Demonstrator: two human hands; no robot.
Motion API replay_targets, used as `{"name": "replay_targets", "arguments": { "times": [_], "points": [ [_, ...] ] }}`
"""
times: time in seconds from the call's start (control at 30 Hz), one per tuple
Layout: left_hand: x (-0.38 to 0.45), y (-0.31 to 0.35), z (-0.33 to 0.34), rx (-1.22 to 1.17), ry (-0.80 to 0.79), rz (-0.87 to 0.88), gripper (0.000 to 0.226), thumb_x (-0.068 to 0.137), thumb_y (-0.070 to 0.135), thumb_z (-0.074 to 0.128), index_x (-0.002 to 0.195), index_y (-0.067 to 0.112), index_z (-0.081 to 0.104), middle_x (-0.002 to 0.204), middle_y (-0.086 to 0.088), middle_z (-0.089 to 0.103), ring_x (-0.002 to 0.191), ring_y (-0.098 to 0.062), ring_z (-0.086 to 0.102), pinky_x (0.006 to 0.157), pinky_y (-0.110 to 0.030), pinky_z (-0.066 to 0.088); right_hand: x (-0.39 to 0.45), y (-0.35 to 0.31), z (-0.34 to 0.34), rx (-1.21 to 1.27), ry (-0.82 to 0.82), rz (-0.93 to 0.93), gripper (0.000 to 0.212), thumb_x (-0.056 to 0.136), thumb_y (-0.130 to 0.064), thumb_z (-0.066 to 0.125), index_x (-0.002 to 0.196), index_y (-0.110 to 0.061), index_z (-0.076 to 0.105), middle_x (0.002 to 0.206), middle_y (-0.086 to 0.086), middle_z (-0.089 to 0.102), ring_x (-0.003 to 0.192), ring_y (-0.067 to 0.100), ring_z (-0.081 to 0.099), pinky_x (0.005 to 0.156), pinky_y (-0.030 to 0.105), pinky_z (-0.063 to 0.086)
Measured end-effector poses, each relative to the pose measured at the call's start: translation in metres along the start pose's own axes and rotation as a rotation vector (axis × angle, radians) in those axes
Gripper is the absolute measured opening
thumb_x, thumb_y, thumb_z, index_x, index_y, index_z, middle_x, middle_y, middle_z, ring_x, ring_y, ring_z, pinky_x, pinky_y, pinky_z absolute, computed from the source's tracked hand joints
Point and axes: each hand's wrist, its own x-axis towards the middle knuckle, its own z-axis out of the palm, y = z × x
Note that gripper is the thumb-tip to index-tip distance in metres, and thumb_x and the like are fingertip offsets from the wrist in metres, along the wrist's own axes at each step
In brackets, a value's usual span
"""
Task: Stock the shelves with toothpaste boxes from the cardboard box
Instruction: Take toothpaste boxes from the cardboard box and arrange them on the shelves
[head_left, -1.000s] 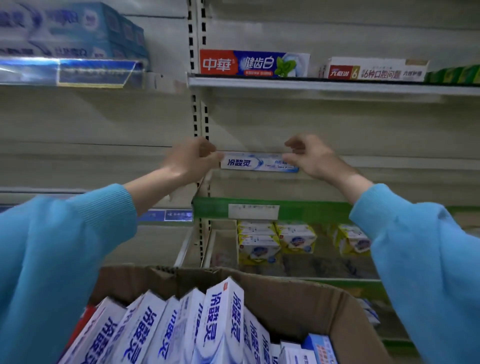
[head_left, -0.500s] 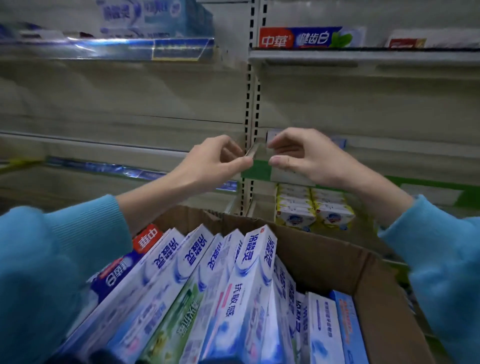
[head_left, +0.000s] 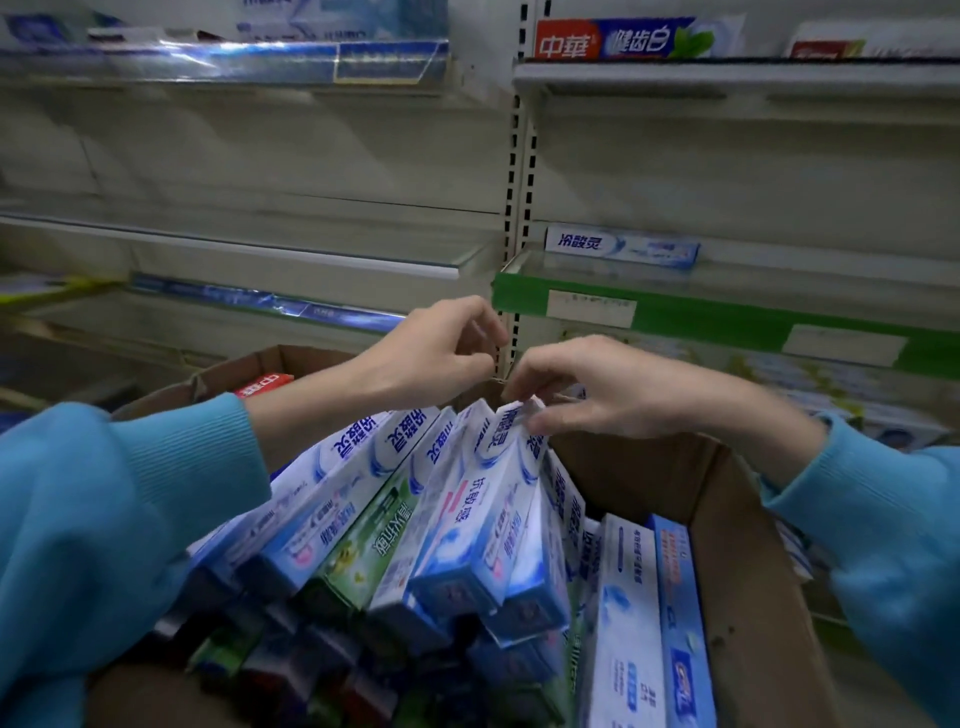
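Note:
A brown cardboard box (head_left: 748, 561) in front of me holds several white-and-blue toothpaste boxes standing on end. My right hand (head_left: 613, 387) pinches the top end of one upright toothpaste box (head_left: 488, 514) in the middle of the pack. My left hand (head_left: 431, 353) hovers just above the boxes with fingers loosely curled, holding nothing. One white-and-blue toothpaste box (head_left: 621, 245) lies flat on the middle shelf (head_left: 727, 306) with the green edge strip.
The top right shelf carries a red-and-blue toothpaste box (head_left: 623, 40) and another pack to its right. The left bay shelves (head_left: 249, 249) have bare boards. Yellow-and-white packs (head_left: 810, 374) sit under the green shelf. A green toothpaste box (head_left: 363, 545) stands among the pack.
Both hands came down from the middle shelf, leaving the toothpaste box lying there. My right hand has taken hold of a box top in the carton. The view tilted down.

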Motion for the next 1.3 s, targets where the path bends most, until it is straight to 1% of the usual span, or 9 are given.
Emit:
{"name": "replay_targets", "arguments": {
  "times": [0.23,0.57,0.7,0.77,0.87,0.97,1.03,1.17,1.3],
  "points": [
    [-0.008,0.001,-0.008,0.022,-0.005,-0.031,0.025,0.089,0.007,0.058,0.104,0.026,0.062,0.1,0.0,0.071,0.09,-0.018,0.068,0.083,-0.044,0.058,-0.004,0.002,0.014,-0.246,-0.16,-0.101,0.055,0.088,-0.014,0.065,0.138,-0.032,0.05,0.134,-0.011,0.054,0.125,0.006,0.043,0.106,0.031,0.039],
    [-0.003,-0.009,0.002,-0.023,0.053,-0.083,0.018,0.096,0.023,0.062,0.114,0.02,0.066,0.103,0.002,0.072,0.092,-0.017,0.07,0.082,-0.04,0.059,-0.005,0.011,0.02,-0.415,0.08,-0.322,0.049,0.086,-0.013,0.067,0.132,-0.026,0.058,0.132,-0.008,0.061,0.127,0.015,0.048,0.104,0.038,0.044],
    [-0.002,-0.015,0.002,-0.44,-0.1,-0.208,0.036,0.102,0.042,0.055,0.121,0.015,0.067,0.109,-0.009,0.075,0.094,-0.021,0.07,0.091,-0.044,0.055,-0.005,0.009,0.011,-0.276,0.262,-0.411,0.052,0.079,0.002,0.069,0.127,-0.018,0.064,0.136,-0.003,0.06,0.133,0.017,0.049,0.109,0.038,0.043],
    [-0.004,-0.011,0.0,-0.717,-0.244,-0.238,0.046,0.101,0.043,0.052,0.123,0.005,0.066,0.107,-0.017,0.073,0.09,-0.025,0.068,0.088,-0.04,0.054,-0.006,0.004,0.006,-0.213,0.327,-0.433,0.047,0.081,-0.004,0.074,0.125,-0.015,0.065,0.136,0.0,0.061,0.133,0.018,0.05,0.11,0.037,0.042],
    [-0.005,-0.006,-0.005,-0.936,-0.31,-0.22,0.04,0.094,0.037,0.059,0.116,0.004,0.067,0.105,-0.022,0.063,0.085,-0.025,0.058,0.079,-0.035,0.045,-0.007,-0.004,0.0,-0.154,0.401,-0.443,0.038,0.082,-0.01,0.074,0.119,-0.009,0.067,0.133,0.007,0.061,0.13,0.02,0.052,0.108,0.034,0.043],
    [-0.001,-0.001,-0.014,-1.027,-0.294,-0.18,0.029,0.093,0.029,0.065,0.112,0.008,0.068,0.096,-0.02,0.05,0.075,-0.021,0.042,0.064,-0.034,0.038,-0.01,-0.007,-0.006,-0.097,0.478,-0.379,0.043,0.081,0.0,0.074,0.121,-0.01,0.064,0.138,0.009,0.052,0.134,0.019,0.048,0.109,0.032,0.042],
    [0.004,0.007,-0.022,-1.075,-0.185,-0.187,0.024,0.096,0.021,0.061,0.112,0.004,0.067,0.085,-0.016,0.055,0.069,-0.023,0.051,0.057,-0.032,0.05,-0.015,-0.007,-0.015,0.077,0.537,-0.266,0.044,0.084,0.003,0.067,0.125,-0.013,0.06,0.135,0.004,0.054,0.13,0.015,0.051,0.106,0.03,0.045],
    [0.016,0.017,-0.039,-1.114,0.043,-0.132,0.023,0.103,0.012,0.05,0.116,-0.001,0.063,0.093,-0.016,0.072,0.079,-0.025,0.073,0.067,-0.031,0.061,-0.036,-0.007,-0.048,0.591,0.629,0.012,0.021,0.098,-0.025,0.057,0.117,-0.018,0.061,0.112,0.006,0.069,0.102,0.019,0.069,0.082,0.035,0.058],
    [0.027,0.019,-0.046,-1.238,0.169,-0.141,0.028,0.104,0.01,0.049,0.126,-0.004,0.058,0.102,-0.021,0.072,0.088,-0.03,0.074,0.076,-0.038,0.063,-0.059,0.0,-0.076,0.625,0.64,0.193,0.03,0.096,-0.039,0.051,0.114,-0.019,0.063,0.104,0.008,0.073,0.085,0.019,0.07,0.069,0.025,0.056]
  ]
}}
